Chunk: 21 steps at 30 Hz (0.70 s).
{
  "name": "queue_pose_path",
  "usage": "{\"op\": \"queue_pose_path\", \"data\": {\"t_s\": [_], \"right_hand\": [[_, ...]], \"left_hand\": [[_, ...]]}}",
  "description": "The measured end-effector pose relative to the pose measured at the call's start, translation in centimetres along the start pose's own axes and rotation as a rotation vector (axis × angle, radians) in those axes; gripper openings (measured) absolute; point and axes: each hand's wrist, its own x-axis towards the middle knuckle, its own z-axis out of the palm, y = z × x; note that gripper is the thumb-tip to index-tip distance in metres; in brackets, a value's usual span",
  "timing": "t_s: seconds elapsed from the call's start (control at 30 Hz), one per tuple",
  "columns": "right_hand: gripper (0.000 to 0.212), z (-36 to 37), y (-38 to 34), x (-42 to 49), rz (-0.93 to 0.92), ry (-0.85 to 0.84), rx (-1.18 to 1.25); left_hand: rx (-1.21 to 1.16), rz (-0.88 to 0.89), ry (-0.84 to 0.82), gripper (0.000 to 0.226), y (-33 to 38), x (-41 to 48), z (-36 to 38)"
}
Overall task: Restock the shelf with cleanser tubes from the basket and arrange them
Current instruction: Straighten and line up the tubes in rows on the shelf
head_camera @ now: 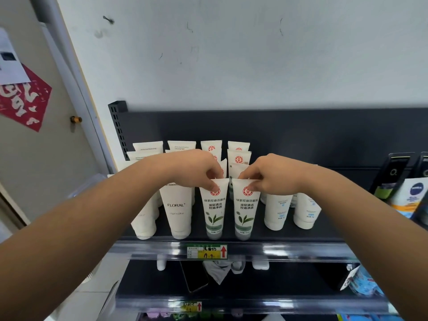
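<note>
Because both stand cap-down straight below the hands, the left hand [203, 173] pinches the left tube [214, 213] by its crimp, the right hand [269, 178] the right tube [244, 213].

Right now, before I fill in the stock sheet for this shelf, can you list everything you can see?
Green-tea cleanser tubes: two at the front, more queued behind and partly hidden; white with a red logo; shelf centre.
FLORAL tubes: several; white; left of centre.
Blue-print tubes: at least two; white; right of centre.
Dark tubes: two; black; far right.
Nivea pack: one; white and blue; far right.
Price tag: one; yellow-green with a red arrow; front rail.
Shelf: one; black.
Phone: one; black; lower shelf.
Left hand: pinches the top of the left front tube.
Right hand: pinches the top of the right front tube.
</note>
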Motion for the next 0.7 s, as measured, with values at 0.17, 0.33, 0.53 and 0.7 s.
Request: {"op": "queue_pose_path", "data": {"t_s": [0.17,0.33,0.53,0.7], "right_hand": [[0.030,0.1,0.0,0.0,0.002,-0.062,-0.007],[0.036,-1.1,0.3,0.1,0.020,-0.085,-0.001],[0.027,-0.5,0.6,0.4,-0.001,-0.043,-0.056],[0.029,-0.5,0.3,0.3,0.014,-0.070,-0.083]], "left_hand": [[-0.052,-0.011,-0.082,0.023,-0.3,0.1,-0.4],[-0.106,-0.006,-0.182,0.042,-0.7,-0.4,-2.8],[-0.055,0.012,-0.158,0.033,-0.7,-0.1,-2.1],[-0.005,-0.010,-0.103,0.033,-0.7,0.5,-1.4]]}}
